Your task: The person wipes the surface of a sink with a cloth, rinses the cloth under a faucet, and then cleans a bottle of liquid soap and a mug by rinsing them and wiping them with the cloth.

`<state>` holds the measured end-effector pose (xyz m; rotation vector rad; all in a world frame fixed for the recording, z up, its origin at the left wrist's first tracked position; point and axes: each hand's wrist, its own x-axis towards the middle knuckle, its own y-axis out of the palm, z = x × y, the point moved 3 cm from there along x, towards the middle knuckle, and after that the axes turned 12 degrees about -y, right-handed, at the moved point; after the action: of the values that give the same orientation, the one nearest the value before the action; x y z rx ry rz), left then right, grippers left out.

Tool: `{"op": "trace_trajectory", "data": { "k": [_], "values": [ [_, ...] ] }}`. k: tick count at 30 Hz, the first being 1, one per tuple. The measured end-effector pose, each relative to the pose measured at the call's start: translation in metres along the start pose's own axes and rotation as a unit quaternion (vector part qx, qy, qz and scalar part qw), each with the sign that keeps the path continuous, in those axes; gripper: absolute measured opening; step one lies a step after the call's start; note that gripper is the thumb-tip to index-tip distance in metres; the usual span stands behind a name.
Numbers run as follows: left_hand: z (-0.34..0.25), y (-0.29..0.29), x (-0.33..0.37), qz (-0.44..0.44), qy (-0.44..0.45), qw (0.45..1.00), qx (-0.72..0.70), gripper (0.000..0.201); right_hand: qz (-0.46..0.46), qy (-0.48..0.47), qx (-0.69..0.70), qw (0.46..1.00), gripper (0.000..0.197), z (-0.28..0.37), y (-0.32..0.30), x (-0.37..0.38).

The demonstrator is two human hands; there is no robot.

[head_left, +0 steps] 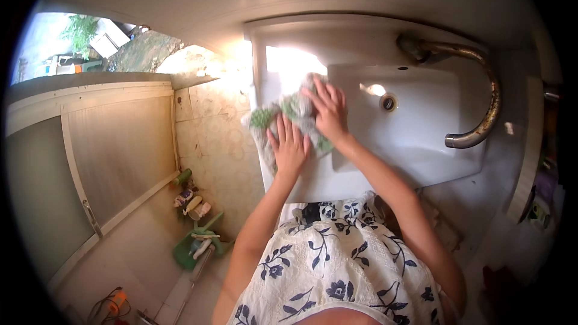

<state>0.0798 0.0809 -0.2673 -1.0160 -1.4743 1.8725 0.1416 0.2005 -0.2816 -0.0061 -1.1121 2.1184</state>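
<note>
Both hands lie flat, fingers spread, nothing clamped: left hand (pixel 289 147) and right hand (pixel 328 111) press a green-and-white patterned cloth (pixel 283 114) on the white ceramic basin (pixel 415 138) rim at 9 o'clock. Uneven pressure could likely slide it floorward.

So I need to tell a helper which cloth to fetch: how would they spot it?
Find the white ceramic washbasin under the curved metal tap. On its left rim lies a crumpled green-and-white patterned cloth, the only fabric there, pressed under the left hand and right hand.

cloth (pixel 289 114): middle hidden under both hands | sink (pixel 415 138) left rim: glare-washed
</note>
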Motion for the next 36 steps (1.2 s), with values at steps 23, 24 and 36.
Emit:
{"op": "trace_trajectory", "data": {
  "k": [23, 24, 36],
  "values": [
    [0.058, 0.02, -0.028, -0.028, 0.035, 0.987, -0.153, 0.047, 0.038, 0.081, 0.058, 0.994, 0.047, 0.025, 0.034, -0.081],
    [0.062, 0.017, -0.025, -0.033, 0.034, 0.987, -0.152, 0.047, 0.035, 0.076, 0.058, 0.995, 0.047, 0.027, 0.037, -0.073],
    [0.106, -0.024, 0.071, -0.072, -0.061, 0.98, -0.177, 0.056, 0.0, 0.016, -0.049, 0.999, 0.049, 0.058, 0.075, 0.003]
  ]
}}
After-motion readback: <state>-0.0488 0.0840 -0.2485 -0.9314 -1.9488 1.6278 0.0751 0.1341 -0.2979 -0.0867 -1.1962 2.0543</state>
